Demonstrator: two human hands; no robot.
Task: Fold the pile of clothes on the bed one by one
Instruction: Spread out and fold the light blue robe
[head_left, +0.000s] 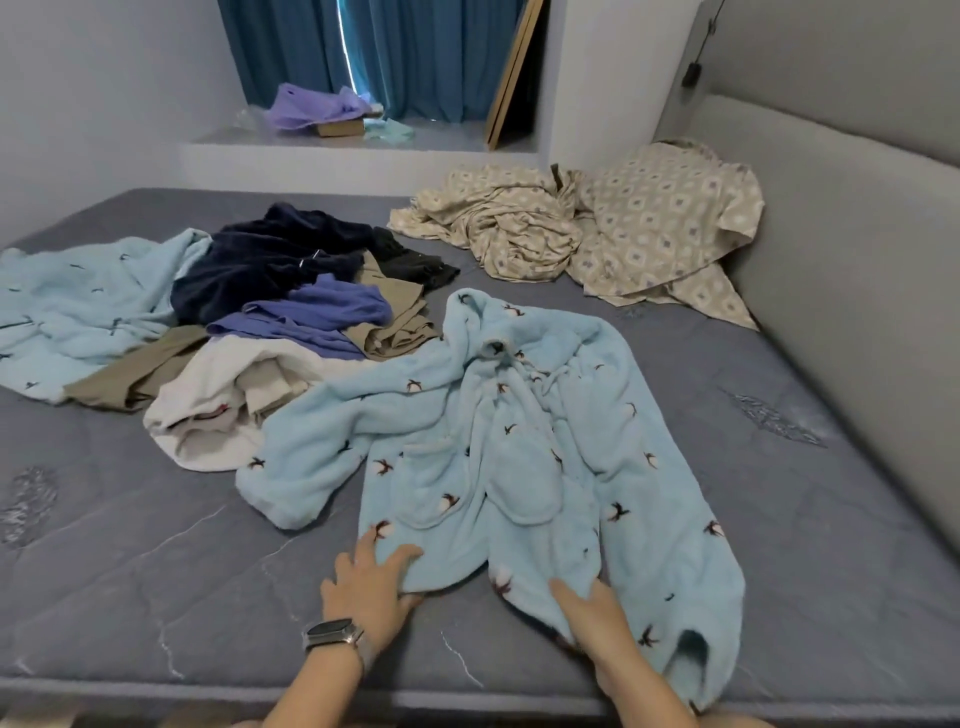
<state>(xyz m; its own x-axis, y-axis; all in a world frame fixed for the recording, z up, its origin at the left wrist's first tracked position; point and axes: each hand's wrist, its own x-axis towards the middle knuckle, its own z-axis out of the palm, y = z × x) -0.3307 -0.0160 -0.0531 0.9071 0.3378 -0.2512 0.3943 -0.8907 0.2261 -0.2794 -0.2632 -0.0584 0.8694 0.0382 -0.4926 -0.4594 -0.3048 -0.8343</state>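
A light blue fleece top (493, 447) with small dark bird prints lies spread on the grey mattress (156, 571), its hem toward me. My left hand (371, 582) grips the hem's left corner, thumb under the cloth and fingers on top. My right hand (597, 618) holds the hem's right part where the sleeve hangs over the bed's front edge; its fingers are partly hidden by the cloth. The pile of clothes (291, 322) lies behind to the left: navy, purple, khaki and white pieces, plus a matching light blue fleece piece (83, 306).
A crumpled beige patterned sheet (613, 234) lies at the back right against the grey padded headboard (857, 260). A window ledge (363, 143) behind the bed holds a purple cloth and a box. Blue curtains hang above it.
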